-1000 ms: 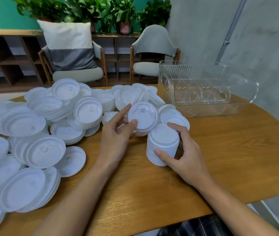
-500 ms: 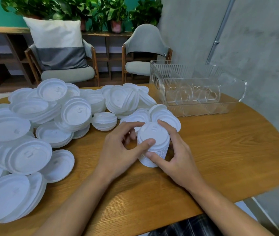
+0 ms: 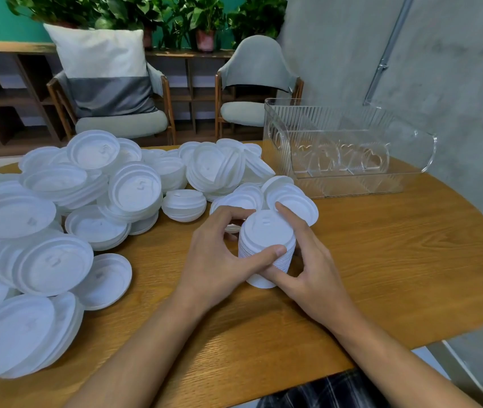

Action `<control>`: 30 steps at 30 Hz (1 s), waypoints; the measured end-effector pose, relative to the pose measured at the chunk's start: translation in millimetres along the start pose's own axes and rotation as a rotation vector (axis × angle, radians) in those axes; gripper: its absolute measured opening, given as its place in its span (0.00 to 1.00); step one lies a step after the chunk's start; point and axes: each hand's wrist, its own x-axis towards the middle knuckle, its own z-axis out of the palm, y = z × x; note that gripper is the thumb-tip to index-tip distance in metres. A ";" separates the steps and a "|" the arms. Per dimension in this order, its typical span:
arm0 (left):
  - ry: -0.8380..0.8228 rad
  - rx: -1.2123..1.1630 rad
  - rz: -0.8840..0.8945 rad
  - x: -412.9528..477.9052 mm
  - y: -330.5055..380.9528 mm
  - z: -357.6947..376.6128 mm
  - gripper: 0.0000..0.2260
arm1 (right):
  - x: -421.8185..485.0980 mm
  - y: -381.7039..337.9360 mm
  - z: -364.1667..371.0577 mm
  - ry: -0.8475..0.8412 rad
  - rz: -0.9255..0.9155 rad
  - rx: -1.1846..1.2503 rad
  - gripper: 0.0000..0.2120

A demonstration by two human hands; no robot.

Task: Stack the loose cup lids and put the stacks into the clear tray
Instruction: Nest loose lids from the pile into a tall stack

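Holding a tall stack of white cup lids (image 3: 266,240) upright on the wooden surface (image 3: 396,260), left hand (image 3: 219,260) and right hand (image 3: 313,272) wrapped round opposite sides. Fingers (image 3: 263,256) curled, pressing rim and wall, probably to square the lids and steady the column against tipping. Clear tray (image 3: 424,148) at the far right, well apart from the stack. Loose lids (image 3: 134,189) heaped to the left, awaiting stacking.
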 end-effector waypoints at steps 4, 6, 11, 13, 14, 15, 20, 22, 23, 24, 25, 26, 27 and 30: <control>-0.043 -0.003 -0.012 -0.4 -4.9 1.1 0.28 | -1.2 0.0 -0.1 0.009 -0.011 -0.025 0.37; -0.054 -0.032 0.001 2.5 -8.9 -1.7 0.25 | -1.7 0.1 -0.3 0.016 0.006 -0.007 0.37; 0.017 0.116 0.072 9.3 -28.9 -8.2 0.13 | -2.2 -0.5 0.4 0.052 0.009 -0.034 0.36; -0.016 0.293 0.114 11.8 -40.5 -7.0 0.15 | -2.5 0.0 0.8 0.059 0.007 -0.035 0.36; -0.043 0.349 0.126 13.5 -46.6 -6.0 0.16 | -2.3 0.4 0.8 0.058 0.007 -0.035 0.36; -0.064 0.389 0.136 15.0 -50.1 -5.3 0.17 | -2.4 0.3 0.6 0.055 0.008 -0.034 0.36; -0.006 0.427 0.196 18.9 -52.0 -7.1 0.11 | -1.8 -0.4 0.3 0.044 0.024 -0.028 0.36; 0.029 0.402 0.191 16.9 -48.2 -10.0 0.09 | -2.0 0.0 0.3 0.051 0.028 -0.027 0.36; 0.055 0.378 0.181 15.7 -45.6 -11.3 0.09 | -2.1 0.1 0.1 0.057 0.029 -0.029 0.36; 0.083 0.345 0.161 14.6 -41.9 -12.5 0.09 | -2.1 0.3 -0.2 0.064 0.030 -0.033 0.36; 0.108 0.301 0.138 13.6 -37.1 -13.5 0.09 | -2.2 0.7 -0.5 0.072 0.030 -0.035 0.37; 0.132 0.252 0.115 13.1 -31.7 -14.5 0.10 | -2.0 1.2 -0.7 0.081 0.030 -0.039 0.37; 0.160 0.193 0.083 12.7 -25.9 -15.2 0.11 | -2.1 1.5 -0.9 0.091 0.028 -0.045 0.36; 0.250 -0.062 -0.041 14.0 -12.1 -18.5 0.14 | -1.5 1.8 -1.2 0.109 0.025 -0.064 0.36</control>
